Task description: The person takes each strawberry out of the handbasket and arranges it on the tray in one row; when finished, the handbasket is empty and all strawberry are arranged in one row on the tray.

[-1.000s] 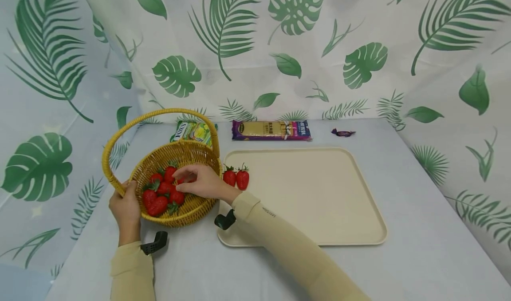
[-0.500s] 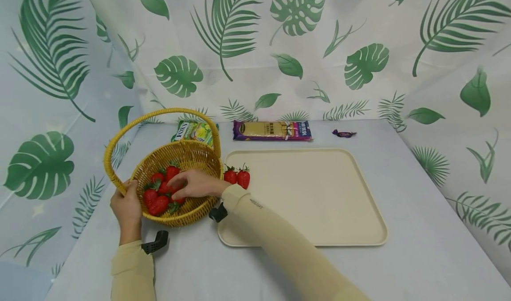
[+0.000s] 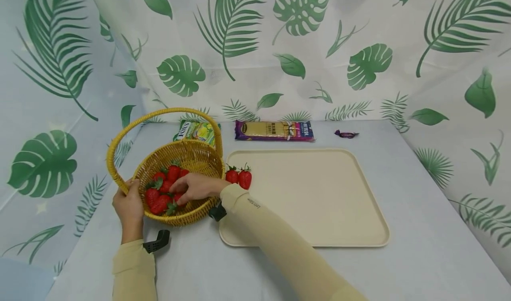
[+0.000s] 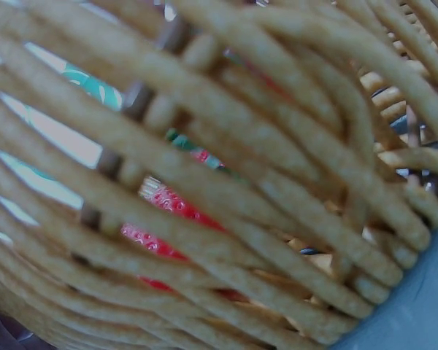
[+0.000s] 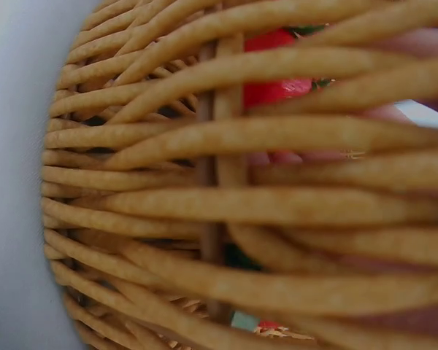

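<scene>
A yellow wicker basket point(image 3: 187, 216) with a tall arched handle stands on the left, several red strawberries point(image 3: 161, 204) lying inside it. My left hand point(image 3: 129, 205) grips the basket's left rim by the foot of the handle. Reaching over the right rim, my right hand point(image 3: 197, 189) has its thumb and fingers around a strawberry point(image 3: 177, 197) among the others. Two more strawberries point(image 3: 245, 178) lie at the left edge of the beige tray point(image 3: 303, 194). In both wrist views the basket weave point(image 5: 314, 208) fills most of the picture, with red fruit point(image 4: 179, 208) showing through its gaps.
Behind the basket lies a green packet point(image 3: 199, 131). A long purple pasta packet point(image 3: 274, 131) is at the back, beyond the tray, and a small purple wrapped candy point(image 3: 346, 134) lies to its right. Leaf-patterned cloth point(image 3: 239, 34) rises around the table.
My right hand has lowered slightly into the basket, its thumb and fingers closing around a strawberry. My left hand stays on the rim. The whole view has shifted a little.
</scene>
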`<state>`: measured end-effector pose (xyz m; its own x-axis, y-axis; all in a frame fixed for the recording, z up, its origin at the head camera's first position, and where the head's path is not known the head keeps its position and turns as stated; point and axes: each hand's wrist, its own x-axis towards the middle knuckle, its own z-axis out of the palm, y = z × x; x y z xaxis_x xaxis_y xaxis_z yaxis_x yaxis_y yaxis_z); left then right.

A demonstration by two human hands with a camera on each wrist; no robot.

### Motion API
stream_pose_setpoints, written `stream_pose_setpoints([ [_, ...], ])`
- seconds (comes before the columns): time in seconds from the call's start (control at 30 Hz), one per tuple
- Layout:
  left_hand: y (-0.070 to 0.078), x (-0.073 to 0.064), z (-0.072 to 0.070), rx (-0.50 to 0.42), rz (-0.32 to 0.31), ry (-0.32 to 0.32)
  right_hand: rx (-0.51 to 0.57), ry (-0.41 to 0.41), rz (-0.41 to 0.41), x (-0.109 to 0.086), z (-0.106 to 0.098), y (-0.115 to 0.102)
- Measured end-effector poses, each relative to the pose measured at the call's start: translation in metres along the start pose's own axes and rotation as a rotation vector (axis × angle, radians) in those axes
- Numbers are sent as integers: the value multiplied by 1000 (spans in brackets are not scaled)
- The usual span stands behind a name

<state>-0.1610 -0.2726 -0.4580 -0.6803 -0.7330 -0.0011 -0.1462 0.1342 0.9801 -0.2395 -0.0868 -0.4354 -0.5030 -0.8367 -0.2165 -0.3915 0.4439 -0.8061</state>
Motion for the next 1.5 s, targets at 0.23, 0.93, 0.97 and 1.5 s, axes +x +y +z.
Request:
stream_pose_setpoints([
  [0.23, -1, 1, 0, 4, -7, -9, 12, -42, 7, -2, 1, -1],
  [0.93, -2, -1, -1, 1, 35, -11, 3, -205, 13, -2, 1, -2],
  [0.97, -2, -1, -1, 5, 37, -7, 17, -212, 11, -2, 1, -2],
  [1.5, -1, -2, -1, 18, 42, -10, 25, -117, -162, -11, -4, -6],
])
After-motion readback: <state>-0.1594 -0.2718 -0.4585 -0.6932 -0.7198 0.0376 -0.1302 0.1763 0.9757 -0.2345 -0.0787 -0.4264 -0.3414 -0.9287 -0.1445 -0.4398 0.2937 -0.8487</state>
